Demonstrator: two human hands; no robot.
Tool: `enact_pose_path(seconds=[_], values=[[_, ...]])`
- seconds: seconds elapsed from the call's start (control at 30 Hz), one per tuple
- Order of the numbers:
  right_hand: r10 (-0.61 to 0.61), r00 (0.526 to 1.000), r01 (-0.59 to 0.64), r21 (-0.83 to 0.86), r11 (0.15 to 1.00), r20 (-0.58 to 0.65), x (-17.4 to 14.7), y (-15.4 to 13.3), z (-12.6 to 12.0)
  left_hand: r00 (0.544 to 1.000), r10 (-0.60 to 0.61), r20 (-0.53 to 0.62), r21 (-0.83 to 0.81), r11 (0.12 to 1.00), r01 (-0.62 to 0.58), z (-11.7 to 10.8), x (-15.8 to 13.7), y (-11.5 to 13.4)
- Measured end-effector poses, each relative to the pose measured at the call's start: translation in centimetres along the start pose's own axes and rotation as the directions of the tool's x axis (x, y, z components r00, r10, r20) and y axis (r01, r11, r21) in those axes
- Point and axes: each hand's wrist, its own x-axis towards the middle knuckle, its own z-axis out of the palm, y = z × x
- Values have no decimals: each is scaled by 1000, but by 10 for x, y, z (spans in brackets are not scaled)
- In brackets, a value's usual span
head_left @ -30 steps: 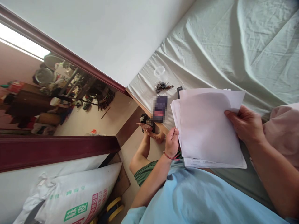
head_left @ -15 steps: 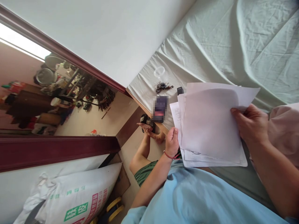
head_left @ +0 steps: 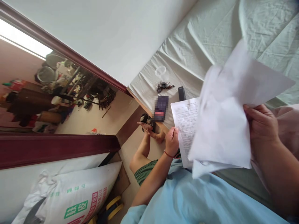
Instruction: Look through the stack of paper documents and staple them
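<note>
My left hand (head_left: 172, 141) is closed on the left edge of a printed sheet (head_left: 185, 121) covered in rows of small text. In my right hand (head_left: 263, 124), thumb on top, is a bunch of white paper sheets (head_left: 220, 124), gripped at the right edge. These sheets are blurred and bent, with one corner fanned out at the upper right. They cover the right part of the printed sheet. Beyond the papers, on the bed sheet, lie a black box-shaped item (head_left: 181, 93), a phone (head_left: 161, 108) with a blurred-out screen and a bunch of keys (head_left: 163, 86).
A clear plastic cup (head_left: 161, 73) lies beyond the keys on the pale green bed sheet (head_left: 201, 49). Pink cloth (head_left: 288, 124) is at the right. Left of my legs stand a white printed sack (head_left: 77, 193) and a dark red door frame (head_left: 58, 149). Sandals (head_left: 147, 119) are at my feet.
My right hand has moved right, pulling the upper sheets away from the left one and bending them. The printed sheet in my left hand is now uncovered. My left hand has stayed put.
</note>
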Motion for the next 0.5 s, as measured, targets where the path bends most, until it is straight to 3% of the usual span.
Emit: enact_pose_path(seconds=[0.13, 0.3, 0.43, 0.5], values=[[69, 997, -69, 3, 998, 25, -3, -9, 1, 1000, -13, 2, -34, 999, 13, 1, 0, -3], [11, 1000, -11, -23, 1000, 26, -3, -1, 1, 1000, -2, -15, -12, 1000, 1, 2, 0, -2], [-68, 993, 90, -265, 960, 92, -1, 14, -6, 1000, 17, -25, -11, 1000, -17, 1, 1, 2], [-107, 978, 180, -462, 868, 178, -1, 20, -12, 999, 30, -20, 22, 999, -29, 0, 0, 4]])
